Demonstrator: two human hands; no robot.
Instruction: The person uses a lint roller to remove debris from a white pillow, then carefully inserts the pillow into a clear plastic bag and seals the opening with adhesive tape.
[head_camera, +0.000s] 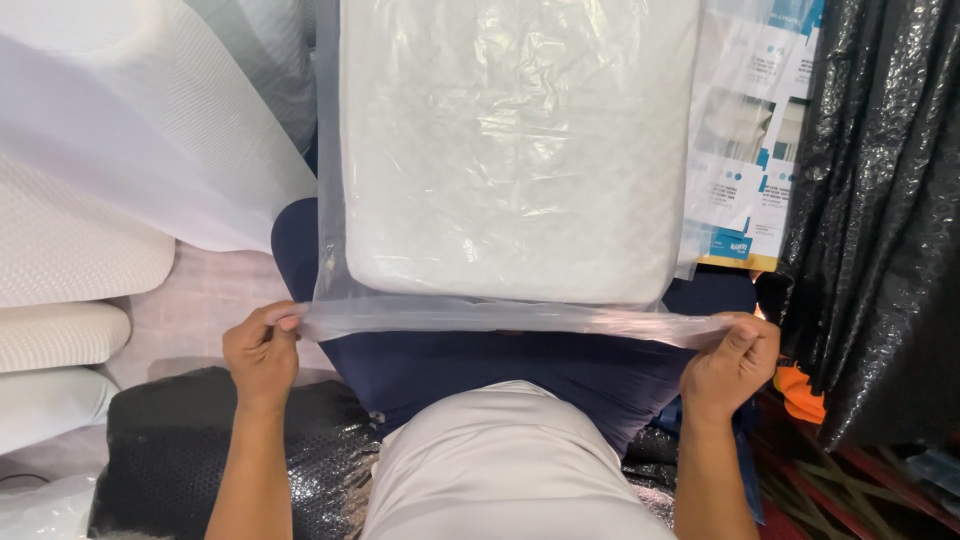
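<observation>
We pinched the bag (500, 318) flap taut, left hand (262, 352) at 9, right hand (730, 362) at 3; keeping pull even seemed best.

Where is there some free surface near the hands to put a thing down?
One bare patch: pale floor between the stacked white pillows, the black bubble wrap and the left hand. Elsewhere it is crowded: the bagged pillow covers the lap, and black wrap crowds the right hand.
</observation>
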